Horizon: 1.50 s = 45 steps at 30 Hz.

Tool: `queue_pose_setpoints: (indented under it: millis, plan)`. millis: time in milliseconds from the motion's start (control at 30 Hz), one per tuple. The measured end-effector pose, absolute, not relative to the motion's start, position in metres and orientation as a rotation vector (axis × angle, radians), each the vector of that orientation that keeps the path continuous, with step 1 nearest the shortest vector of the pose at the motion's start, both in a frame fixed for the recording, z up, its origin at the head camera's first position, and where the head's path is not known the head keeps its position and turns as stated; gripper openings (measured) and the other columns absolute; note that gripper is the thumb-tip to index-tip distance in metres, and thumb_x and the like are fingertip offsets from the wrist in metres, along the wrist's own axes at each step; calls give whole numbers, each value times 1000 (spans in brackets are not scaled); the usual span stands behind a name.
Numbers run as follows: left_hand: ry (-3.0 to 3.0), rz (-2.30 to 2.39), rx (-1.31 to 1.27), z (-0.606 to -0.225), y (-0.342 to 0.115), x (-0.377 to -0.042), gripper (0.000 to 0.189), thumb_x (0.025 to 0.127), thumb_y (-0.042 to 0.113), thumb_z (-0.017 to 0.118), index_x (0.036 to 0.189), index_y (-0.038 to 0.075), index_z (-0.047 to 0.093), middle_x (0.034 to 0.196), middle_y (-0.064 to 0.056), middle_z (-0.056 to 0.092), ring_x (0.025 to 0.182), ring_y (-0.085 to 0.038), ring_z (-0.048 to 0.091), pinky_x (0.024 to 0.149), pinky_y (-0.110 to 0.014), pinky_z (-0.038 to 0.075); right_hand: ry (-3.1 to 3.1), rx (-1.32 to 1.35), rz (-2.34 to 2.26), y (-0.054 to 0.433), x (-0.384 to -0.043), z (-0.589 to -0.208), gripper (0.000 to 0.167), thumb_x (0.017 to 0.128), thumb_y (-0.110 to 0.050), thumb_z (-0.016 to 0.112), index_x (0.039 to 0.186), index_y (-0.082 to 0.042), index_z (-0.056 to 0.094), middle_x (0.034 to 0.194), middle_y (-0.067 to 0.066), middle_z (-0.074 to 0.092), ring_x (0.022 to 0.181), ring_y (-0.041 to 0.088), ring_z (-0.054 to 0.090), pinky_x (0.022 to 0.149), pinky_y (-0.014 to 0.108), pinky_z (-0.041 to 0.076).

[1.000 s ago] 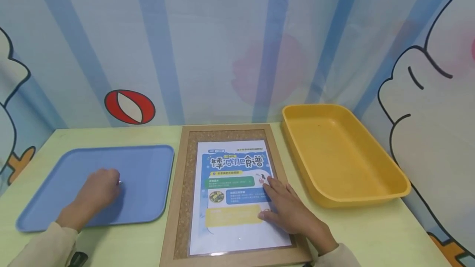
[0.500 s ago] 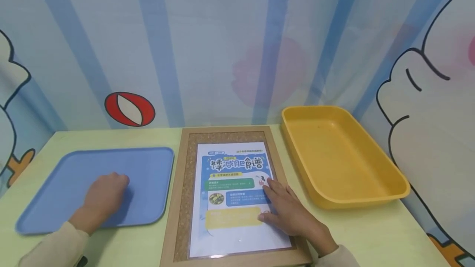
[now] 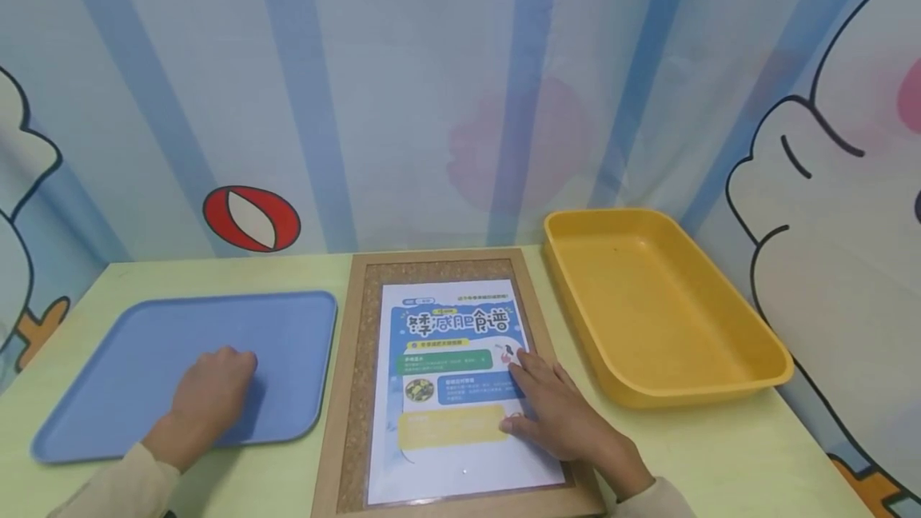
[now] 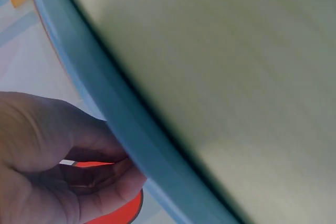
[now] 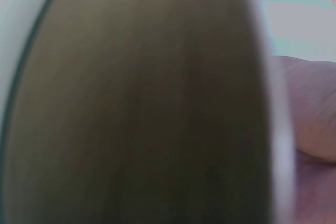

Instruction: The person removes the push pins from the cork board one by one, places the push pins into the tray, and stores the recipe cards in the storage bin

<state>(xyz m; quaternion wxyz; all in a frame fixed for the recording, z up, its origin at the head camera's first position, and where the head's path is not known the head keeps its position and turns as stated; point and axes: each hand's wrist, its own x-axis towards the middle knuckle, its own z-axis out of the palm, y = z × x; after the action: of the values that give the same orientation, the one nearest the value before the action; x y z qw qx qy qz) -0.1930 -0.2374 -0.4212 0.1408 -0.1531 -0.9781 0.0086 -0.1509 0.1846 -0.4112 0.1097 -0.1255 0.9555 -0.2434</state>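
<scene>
On the blue tray point(image 3: 288, 390), my left hand point(image 3: 212, 390) reaches down with bent fingers. Its fingertips are hidden in the head view, and behind the tray rim point(image 4: 121, 111) in the left wrist view, so whether they pinch something cannot be seen. A printed sheet point(image 3: 432, 470) with coloured text blocks lies on a wood-framed cork board point(image 3: 352, 454). My right hand point(image 3: 561, 410) rests on the sheet's right side, fingers spread and mostly straight. A tiny shiny spot shows low on the sheet; its kind is unclear.
A yellow bin point(image 3: 647, 302) stands to the right of the board, on the pale table point(image 3: 691, 454). Behind the table hangs a patterned curtain point(image 3: 410, 102). The right wrist view is mostly blocked by a blurred brown surface.
My left hand has shifted a little to the right over the tray. A small shiny thing at its fingertips one second ago is hidden now. My right hand stays in place.
</scene>
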Motion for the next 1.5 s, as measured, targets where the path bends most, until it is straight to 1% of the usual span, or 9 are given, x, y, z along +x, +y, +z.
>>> queue_pose_setpoints:
  millis: [300, 400, 500, 700, 900, 1133, 1333, 1433, 1500]
  plan:
    - [-2884, -115, -432, -390, -232, -198, 20, 76, -13, 59, 65, 1, 50, 59, -14, 50, 53, -31, 52, 46, -46, 44, 2811, -388, -704, 185, -152, -413, 78, 90, -34, 72, 152, -2, 37, 165, 17, 23, 154, 35, 16, 125, 54, 7]
    - [-3085, -242, -357, -369, -218, -211, 3, 79, -5, 66, 81, -6, 64, 77, -21, 64, 70, -33, 60, 62, -49, 53, 2819, -381, -692, 185, -152, -414, 78, 90, -34, 72, 151, -2, 38, 165, 17, 24, 154, 35, 17, 125, 53, 7]
    - [-3255, -325, -299, -358, -201, -225, 34, 82, 6, 75, 112, -9, 68, 111, -27, 69, 101, -40, 65, 85, -54, 54, 2817, -385, -693, 185, -153, -415, 77, 90, -34, 72, 151, -1, 38, 164, 17, 24, 154, 35, 17, 125, 53, 7]
    - [-3349, -597, -342, -356, -169, -252, 48, 86, 9, 74, 129, -7, 60, 126, -26, 63, 115, -41, 60, 91, -51, 54, 2829, -388, -676, 185, -153, -413, 77, 90, -34, 72, 151, -1, 38, 165, 17, 24, 154, 35, 16, 125, 54, 7]
    - [-3387, -897, -290, -365, -140, -281, 50, 89, 6, 65, 137, -4, 54, 135, -25, 58, 119, -38, 57, 97, -52, 52, 2833, -395, -687, 186, -153, -413, 77, 90, -34, 72, 150, 0, 39, 164, 18, 25, 154, 36, 17, 124, 55, 7]
    - [-3367, -1009, -201, -376, -126, -313, 36, 87, 6, 67, 122, -1, 63, 118, -21, 61, 106, -34, 56, 90, -46, 52, 2815, -403, -709, 186, -152, -413, 77, 90, -34, 72, 151, -1, 37, 164, 18, 24, 154, 36, 17, 124, 55, 6]
    - [-3361, -896, -195, -386, -116, -325, 37, 84, 11, 74, 119, 1, 66, 117, -17, 64, 105, -31, 56, 93, -45, 50, 2816, -399, -698, 185, -152, -412, 77, 90, -34, 71, 152, -2, 37, 164, 18, 24, 154, 35, 17, 124, 54, 7]
    - [-3369, -797, -145, -388, -109, -329, 18, 84, 16, 77, 95, 3, 69, 95, -11, 62, 100, -30, 51, 84, -40, 45, 2823, -401, -695, 185, -152, -412, 77, 90, -34, 71, 151, 0, 37, 164, 19, 25, 154, 36, 18, 124, 55, 8]
    - [-3361, -780, -109, -390, -105, -332, 18, 82, 17, 79, 78, 6, 65, 83, -7, 55, 97, -29, 47, 78, -38, 39, 2827, -405, -700, 185, -151, -412, 77, 90, -33, 72, 150, 1, 38, 163, 20, 26, 153, 37, 19, 124, 55, 9]
